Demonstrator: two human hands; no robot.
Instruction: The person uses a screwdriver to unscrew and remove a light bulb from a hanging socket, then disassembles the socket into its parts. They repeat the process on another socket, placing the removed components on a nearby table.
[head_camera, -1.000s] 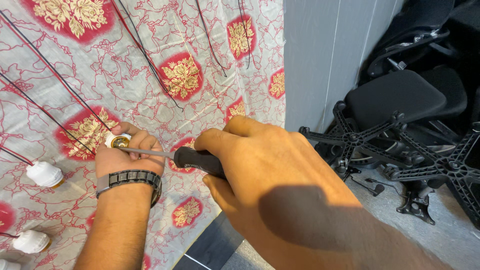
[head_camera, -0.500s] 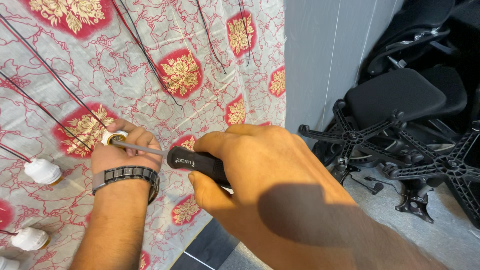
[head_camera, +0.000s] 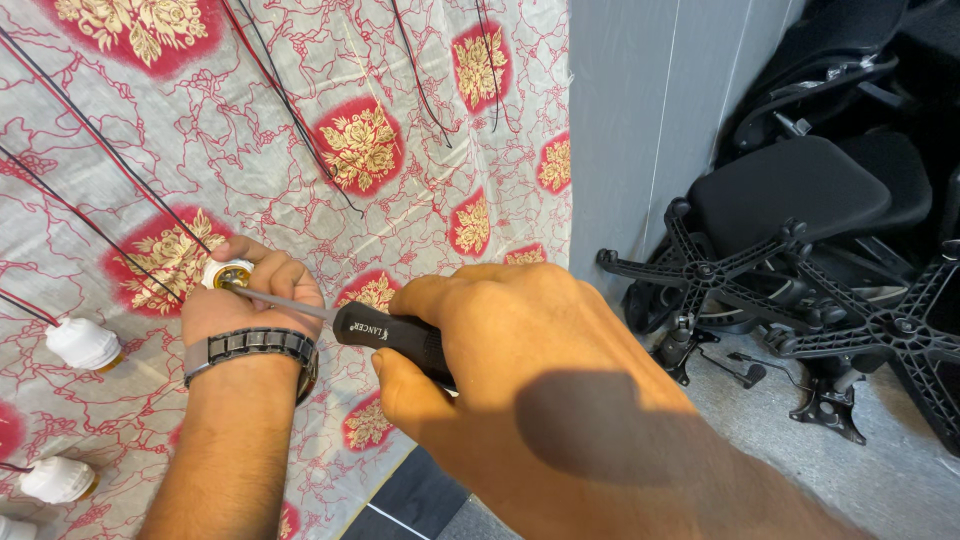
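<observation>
Left hand was wrapped around a white bulb holder, fingers curled shut on its body, brass opening facing up toward the camera; it sat on the red-and-white floral cloth near the left side of the table. Right hand was clamped on the black handle of a screwdriver, fingers closed tight, thumb underneath, thin shaft running left with its tip inside the holder's mouth. Whether the tip actually sat in a screw slot couldn't be told, the rim hid it. My read: this was terminal-screw work, and doing it well meant keeping the shaft in line with the screw axis, not slanted as low as it looked here, plus light axial pressure so the tip didn't cam out and chew the brass. The left grip should have braced the holder against the table rather than floated it. Red and black wires ran up the cloth; worth keeping them off the blade. Two more white holders lay at the left edge, well apart from the hands. Black chair bases were stacked on the floor to the right, clear of the work.
</observation>
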